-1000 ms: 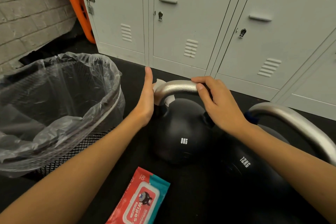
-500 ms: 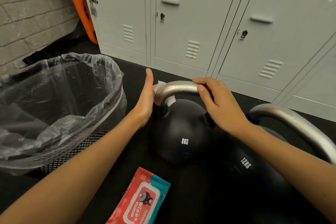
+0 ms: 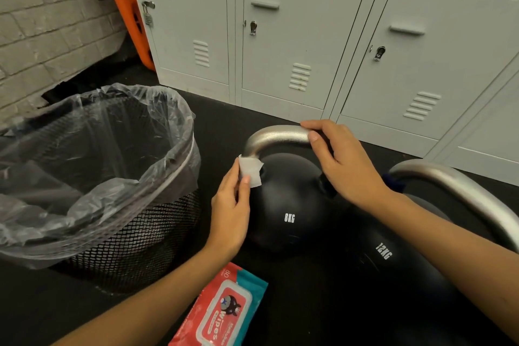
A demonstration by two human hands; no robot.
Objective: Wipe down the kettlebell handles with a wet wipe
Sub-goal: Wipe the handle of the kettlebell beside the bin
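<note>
nearest, at about 6 o'clock, a red pack of wipes (image 3: pixel 222 313) lies flat on the dark floor (image 3: pixel 295 303), lid shut. above it, at centre, the left hand (image 3: pixel 230 212) pinches a small folded white wipe (image 3: pixel 250 171) between thumb and curled fingers, pressing it to the left foot of the handle (image 3: pixel 276 137) where it meets the 8kg kettlebell (image 3: pixel 289 205). at 2 o'clock from that, the right hand (image 3: pixel 345 166) has its fingers curled over the right end of the same silver handle, thumb on the near side, steadying it. to do this step well, i judge, the wipe should wrap right round the bar and slide along the whole arch, while the right hand shifts so the part under it gets cleaned too. at 4 o'clock sits a 12kg kettlebell (image 3: pixel 393 267), its handle untouched by either hand. at 9 o'clock stands a mesh bin (image 3: pixel 134 239) with a clear liner; beyond, at 12 o'clock, grey lockers (image 3: pixel 280 36).
</note>
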